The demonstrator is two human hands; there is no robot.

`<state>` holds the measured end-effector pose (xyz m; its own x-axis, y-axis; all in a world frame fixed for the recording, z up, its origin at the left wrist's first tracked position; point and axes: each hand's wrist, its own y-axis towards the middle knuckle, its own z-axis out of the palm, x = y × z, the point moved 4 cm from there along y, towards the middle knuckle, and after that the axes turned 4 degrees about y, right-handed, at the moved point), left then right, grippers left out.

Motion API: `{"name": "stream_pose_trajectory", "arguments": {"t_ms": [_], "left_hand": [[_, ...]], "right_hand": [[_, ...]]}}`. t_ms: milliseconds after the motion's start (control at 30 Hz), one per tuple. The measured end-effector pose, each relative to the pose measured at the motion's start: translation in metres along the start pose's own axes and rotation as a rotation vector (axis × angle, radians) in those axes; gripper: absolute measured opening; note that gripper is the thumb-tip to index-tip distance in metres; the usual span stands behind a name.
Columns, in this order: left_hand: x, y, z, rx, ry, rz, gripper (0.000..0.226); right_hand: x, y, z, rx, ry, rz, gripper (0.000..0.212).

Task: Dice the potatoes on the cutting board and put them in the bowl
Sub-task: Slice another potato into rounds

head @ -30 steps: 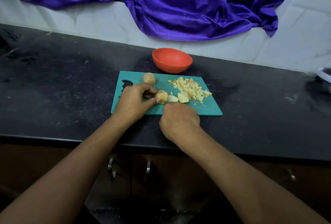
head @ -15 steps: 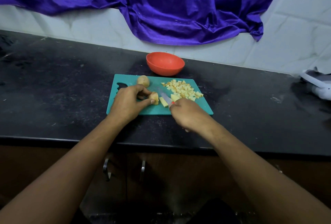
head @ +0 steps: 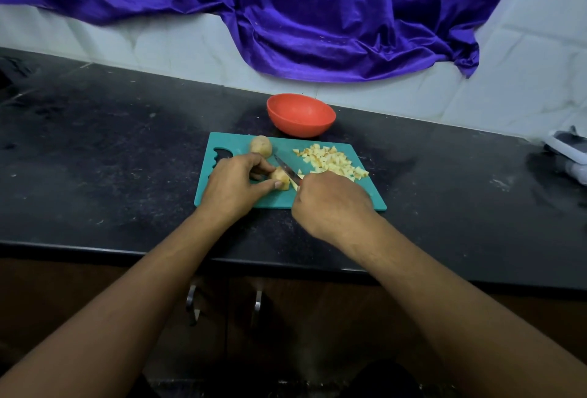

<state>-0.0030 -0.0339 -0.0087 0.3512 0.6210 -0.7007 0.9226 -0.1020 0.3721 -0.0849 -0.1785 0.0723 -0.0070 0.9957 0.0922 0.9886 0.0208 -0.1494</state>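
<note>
A teal cutting board lies on the black counter. My left hand pinches a partly cut potato piece near the board's middle. My right hand grips a knife whose blade lies against the right side of that piece. A whole potato sits at the board's far edge. A heap of diced potato covers the board's right half. The orange bowl stands just behind the board and looks empty.
The black counter stretches left and right of the board. A white object lies at the far right edge. Purple cloth hangs on the tiled wall behind. Cabinet handles show below the counter's front edge.
The right hand pushed cut slices toward the diced heap, then brought the knife back against the potato piece. The left hand kept holding that piece.
</note>
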Motion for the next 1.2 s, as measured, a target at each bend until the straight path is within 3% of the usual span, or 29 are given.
{"name": "stream_pose_trajectory", "arguments": {"t_ms": [433, 700, 800, 933, 1000, 1200], "left_hand": [[0.003, 0.002, 0.001, -0.016, 0.029, 0.033, 0.023], [0.003, 0.002, 0.001, -0.017, 0.033, 0.017, 0.024], [0.002, 0.002, 0.001, -0.014, 0.038, 0.007, 0.026], [-0.001, 0.0, -0.001, -0.016, 0.026, 0.0, 0.024], [-0.002, -0.001, -0.001, -0.01, 0.017, -0.004, 0.024], [0.001, 0.0, 0.0, 0.0, 0.02, -0.01, 0.023]], "right_hand": [[0.016, 0.033, 0.03, -0.047, -0.097, -0.022, 0.034], [-0.002, 0.014, 0.04, -0.023, -0.059, -0.003, 0.027], [-0.02, 0.008, 0.042, 0.0, 0.047, 0.013, 0.029], [-0.041, 0.015, 0.043, 0.126, 0.47, 0.124, 0.04], [-0.045, 0.015, 0.04, 0.126, 0.611, 0.17, 0.036], [-0.021, 0.006, 0.01, -0.062, 0.25, 0.012, 0.027]]}}
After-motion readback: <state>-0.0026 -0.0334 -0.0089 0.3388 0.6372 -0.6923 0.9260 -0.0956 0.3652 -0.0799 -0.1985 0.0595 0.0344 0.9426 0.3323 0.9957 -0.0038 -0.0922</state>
